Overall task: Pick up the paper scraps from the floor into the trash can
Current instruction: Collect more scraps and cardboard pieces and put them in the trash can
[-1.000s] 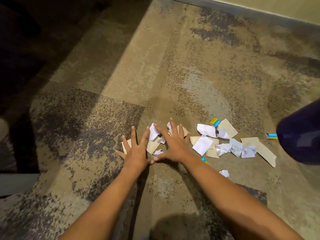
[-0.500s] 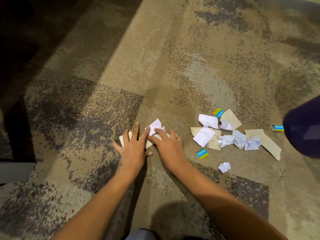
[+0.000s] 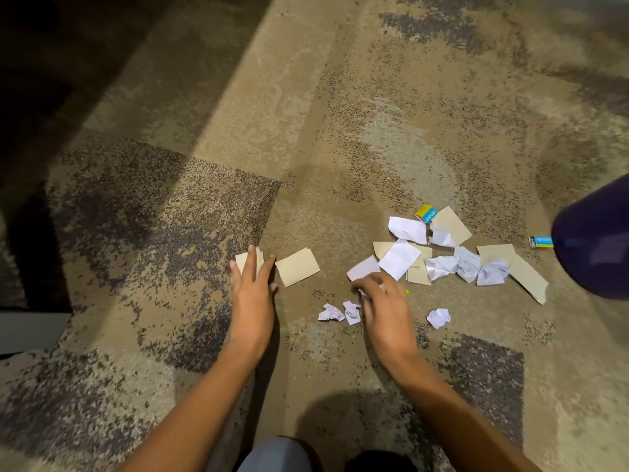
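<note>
Paper scraps lie on the patterned carpet. My left hand rests flat with fingers spread, its fingertips on a tan paper piece. A second tan piece lies just right of it. My right hand hovers low with bent fingers next to a white scrap; a bit of white shows under its thumb, and whether it grips anything is unclear. Two small crumpled scraps lie left of that hand and one to its right. The main pile sits further right. The dark trash can is at the right edge.
Small blue-and-yellow boxes lie at the pile's top and beside the can. A dark shadowed strip and a pale object border the carpet on the left. My knee shows at the bottom.
My hands, side by side on the left scraps before, have parted. The right hand moved right toward the pile, carrying white scraps with it. Two tan pieces now lie uncovered.
</note>
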Motion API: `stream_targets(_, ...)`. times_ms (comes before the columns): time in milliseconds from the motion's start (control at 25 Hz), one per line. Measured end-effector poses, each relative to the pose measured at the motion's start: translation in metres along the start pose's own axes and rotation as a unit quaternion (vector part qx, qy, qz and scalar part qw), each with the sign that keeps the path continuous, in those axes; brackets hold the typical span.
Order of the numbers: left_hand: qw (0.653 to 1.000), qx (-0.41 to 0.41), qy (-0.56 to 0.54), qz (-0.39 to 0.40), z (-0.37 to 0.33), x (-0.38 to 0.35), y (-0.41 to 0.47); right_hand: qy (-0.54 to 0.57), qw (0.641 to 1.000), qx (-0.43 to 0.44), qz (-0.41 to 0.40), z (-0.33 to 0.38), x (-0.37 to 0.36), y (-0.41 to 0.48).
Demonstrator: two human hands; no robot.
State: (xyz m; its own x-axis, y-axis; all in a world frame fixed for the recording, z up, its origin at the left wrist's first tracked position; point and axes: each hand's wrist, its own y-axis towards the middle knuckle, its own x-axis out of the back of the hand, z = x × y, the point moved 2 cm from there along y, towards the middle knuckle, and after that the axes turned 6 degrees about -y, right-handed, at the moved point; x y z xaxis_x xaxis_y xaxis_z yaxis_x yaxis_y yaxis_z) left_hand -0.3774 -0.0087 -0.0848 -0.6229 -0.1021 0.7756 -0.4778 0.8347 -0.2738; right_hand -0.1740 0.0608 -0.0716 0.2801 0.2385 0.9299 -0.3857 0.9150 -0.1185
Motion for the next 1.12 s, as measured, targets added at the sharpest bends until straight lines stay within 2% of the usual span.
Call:
stream_targets(120, 0.998, -0.021, -0.054, -0.038, -0.012, 0.002, 0.003, 0.047, 0.998, -0.029, -0.006, 0.005, 0.005, -0.017)
stream_targets(200, 0.997, -0.041, -0.043, -0.043, -0.025, -0.003, 0.010, 0.040, 0.998, -0.048, -0.003, 0.013, 0.003, -0.023)
stream_targets(320, 0.999, -0.030, 0.008, 0.033, -0.042, -0.015, 0.019, 0.002, 0.998, -0.060, 0.020, 0.030, 0.001, -0.025)
stream_targets(400, 0.993, -0.028, 0.089, 0.072, -0.045, -0.022, 0.022, -0.016, 0.996, -0.065, 0.064, 0.041, -0.002, -0.025)
stream_targets(520, 0.978, -0.046, 0.183, 0.085, -0.045, -0.023, 0.028, -0.065, 0.992, -0.067, 0.090, 0.051, -0.007, -0.023)
stream_targets(680, 0.969, -0.072, 0.227, 0.063, -0.040, -0.021, 0.029, -0.098, 0.994, -0.024, 0.047, 0.049, -0.011, -0.025)
stream_targets(840, 0.979, -0.075, 0.183, 0.047, -0.048, -0.014, 0.028, -0.096, 0.994, -0.016, 0.050, 0.038, -0.015, -0.019)
stream_targets(1120, 0.993, -0.099, 0.048, 0.033, -0.053, 0.011, 0.034, 0.056, 0.984, -0.165, 0.022, 0.005, 0.006, -0.013)
